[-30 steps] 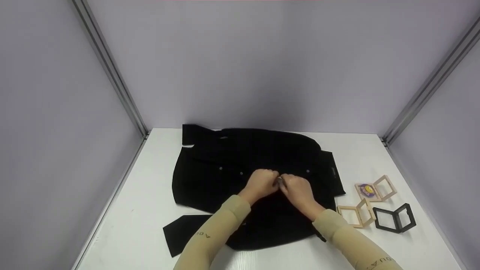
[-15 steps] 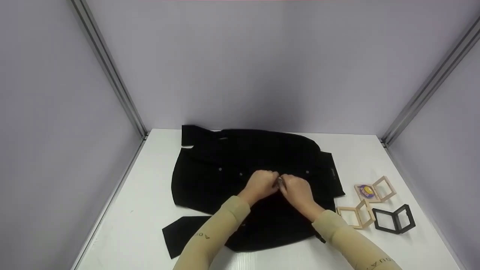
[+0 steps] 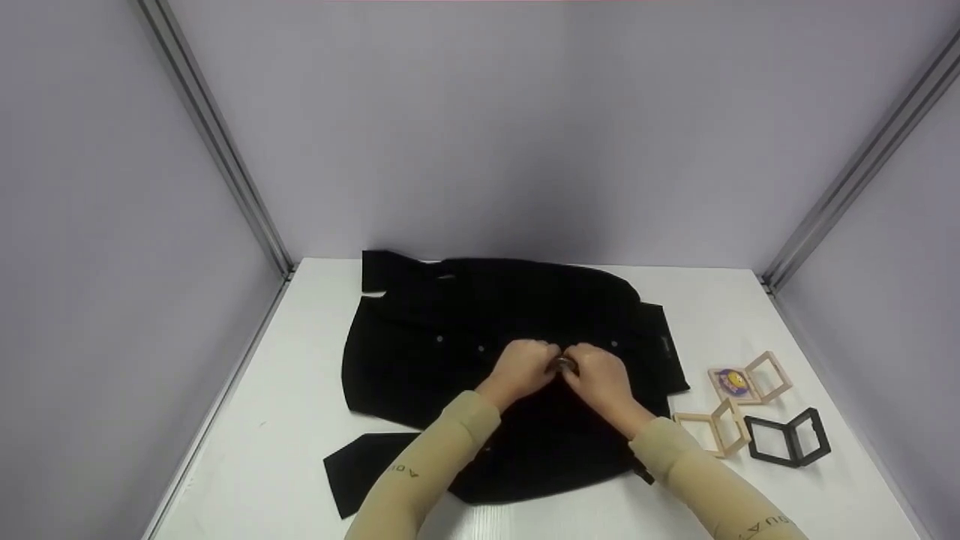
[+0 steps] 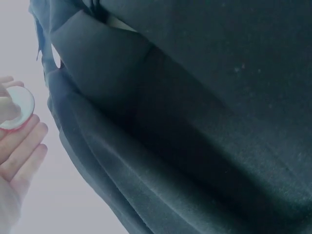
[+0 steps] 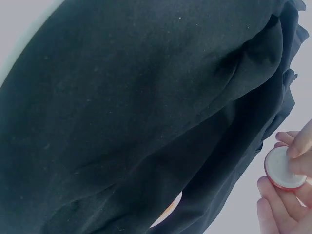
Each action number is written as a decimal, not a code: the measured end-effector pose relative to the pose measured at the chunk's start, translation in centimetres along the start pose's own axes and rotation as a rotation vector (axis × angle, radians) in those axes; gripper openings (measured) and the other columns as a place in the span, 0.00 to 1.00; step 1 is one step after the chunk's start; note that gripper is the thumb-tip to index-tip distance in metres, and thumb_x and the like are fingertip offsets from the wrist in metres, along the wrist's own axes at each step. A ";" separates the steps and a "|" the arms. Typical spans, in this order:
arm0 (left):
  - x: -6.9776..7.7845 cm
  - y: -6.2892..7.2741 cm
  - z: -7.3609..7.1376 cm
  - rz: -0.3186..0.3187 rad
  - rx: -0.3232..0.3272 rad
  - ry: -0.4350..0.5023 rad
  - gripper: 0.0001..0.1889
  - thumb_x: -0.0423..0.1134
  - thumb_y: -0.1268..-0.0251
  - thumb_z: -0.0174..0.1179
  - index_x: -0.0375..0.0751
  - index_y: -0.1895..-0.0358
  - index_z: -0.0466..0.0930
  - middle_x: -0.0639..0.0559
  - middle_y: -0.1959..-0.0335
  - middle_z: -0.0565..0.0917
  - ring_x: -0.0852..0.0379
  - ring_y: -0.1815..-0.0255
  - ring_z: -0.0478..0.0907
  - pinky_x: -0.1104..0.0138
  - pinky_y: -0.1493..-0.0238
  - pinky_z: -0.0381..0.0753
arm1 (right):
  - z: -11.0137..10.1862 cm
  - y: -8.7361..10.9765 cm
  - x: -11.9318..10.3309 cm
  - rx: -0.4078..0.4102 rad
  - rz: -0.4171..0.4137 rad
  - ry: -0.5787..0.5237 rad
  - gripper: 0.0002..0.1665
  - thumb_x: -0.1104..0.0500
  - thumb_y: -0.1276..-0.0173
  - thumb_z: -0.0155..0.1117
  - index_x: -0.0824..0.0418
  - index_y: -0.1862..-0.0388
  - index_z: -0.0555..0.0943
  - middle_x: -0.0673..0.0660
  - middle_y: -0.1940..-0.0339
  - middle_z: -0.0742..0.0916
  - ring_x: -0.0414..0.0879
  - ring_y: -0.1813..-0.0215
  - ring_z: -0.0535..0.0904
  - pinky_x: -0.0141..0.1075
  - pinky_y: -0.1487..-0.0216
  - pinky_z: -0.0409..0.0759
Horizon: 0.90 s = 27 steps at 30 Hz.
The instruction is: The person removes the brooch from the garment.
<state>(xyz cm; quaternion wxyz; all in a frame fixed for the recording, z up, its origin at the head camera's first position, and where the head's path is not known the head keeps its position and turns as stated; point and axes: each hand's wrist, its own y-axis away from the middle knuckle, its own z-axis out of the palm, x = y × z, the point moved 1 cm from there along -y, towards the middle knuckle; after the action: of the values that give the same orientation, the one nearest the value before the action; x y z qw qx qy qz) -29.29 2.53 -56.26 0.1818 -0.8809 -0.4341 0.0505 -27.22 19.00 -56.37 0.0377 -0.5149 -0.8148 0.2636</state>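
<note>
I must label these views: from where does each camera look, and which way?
Head: worn on head, looking forward and down at the black cloth; left hand, right hand and sleeves show.
Left wrist: on that wrist, towards dark fabric; fingers at left edge hold a white disc.
Right wrist: on that wrist, towards the fabric; fingers at right edge.
Wrist views share disc and fabric.

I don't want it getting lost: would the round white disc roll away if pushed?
On its edge, the disc would probably roll, because its outline looks round. Lying flat, it would more likely slide, since its face looks fairly flat. It may be light, as it looks thin.
</note>
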 end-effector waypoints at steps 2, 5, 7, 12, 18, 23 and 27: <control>0.0 0.0 0.0 0.007 0.000 -0.004 0.05 0.42 0.30 0.69 0.48 0.66 0.86 0.55 0.73 0.88 0.60 0.73 0.84 0.68 0.65 0.86 | 0.0 0.0 0.0 -0.006 0.001 -0.003 0.07 0.61 0.36 0.78 0.58 0.69 0.85 0.54 0.72 0.87 0.50 0.71 0.84 0.45 0.67 0.86; -0.2 0.0 0.0 0.014 -0.007 0.003 0.06 0.42 0.29 0.69 0.48 0.66 0.86 0.55 0.73 0.88 0.60 0.74 0.83 0.69 0.65 0.86 | 0.0 -0.1 0.0 -0.009 -0.003 -0.005 0.08 0.61 0.36 0.78 0.57 0.69 0.85 0.54 0.72 0.87 0.50 0.71 0.84 0.45 0.67 0.86; -0.3 0.0 -0.1 0.018 -0.012 0.010 0.06 0.42 0.29 0.68 0.48 0.66 0.86 0.55 0.73 0.88 0.60 0.74 0.83 0.68 0.65 0.86 | 0.0 -0.1 0.0 -0.007 -0.011 -0.005 0.08 0.61 0.36 0.78 0.57 0.69 0.85 0.54 0.72 0.87 0.50 0.71 0.84 0.46 0.68 0.85; -0.4 0.1 -0.7 0.007 -0.046 0.029 0.06 0.41 0.29 0.68 0.48 0.66 0.85 0.55 0.72 0.88 0.59 0.73 0.83 0.67 0.65 0.86 | -0.1 -0.1 -0.1 0.006 -0.030 -0.005 0.08 0.60 0.36 0.78 0.57 0.70 0.85 0.53 0.72 0.87 0.49 0.72 0.84 0.45 0.69 0.85; -0.3 0.1 -1.3 -0.011 -0.105 0.033 0.06 0.41 0.28 0.67 0.48 0.65 0.86 0.55 0.71 0.89 0.58 0.71 0.85 0.67 0.62 0.87 | -0.3 -0.1 -0.1 0.002 -0.040 -0.007 0.08 0.60 0.36 0.79 0.57 0.69 0.85 0.53 0.72 0.87 0.50 0.71 0.84 0.46 0.68 0.85; -0.2 0.2 -1.5 0.002 -0.109 0.027 0.07 0.42 0.28 0.65 0.48 0.67 0.87 0.55 0.71 0.89 0.57 0.71 0.86 0.66 0.62 0.87 | -0.6 0.0 0.1 0.004 -0.053 -0.005 0.06 0.61 0.38 0.79 0.56 0.68 0.86 0.52 0.71 0.88 0.50 0.70 0.85 0.45 0.67 0.86; -0.4 0.3 -1.4 0.015 -0.108 0.016 0.07 0.42 0.28 0.65 0.49 0.67 0.86 0.55 0.72 0.88 0.57 0.71 0.85 0.65 0.63 0.87 | -0.7 0.0 0.4 0.005 -0.075 0.010 0.06 0.63 0.39 0.78 0.55 0.67 0.87 0.52 0.71 0.89 0.48 0.69 0.86 0.43 0.67 0.86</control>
<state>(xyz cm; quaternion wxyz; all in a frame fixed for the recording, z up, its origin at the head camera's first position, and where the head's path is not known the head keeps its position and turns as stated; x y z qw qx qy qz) -28.92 1.66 -55.09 0.1370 -0.8931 -0.4279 0.0211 -27.16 19.63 -55.90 0.0530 -0.4852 -0.8328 0.2612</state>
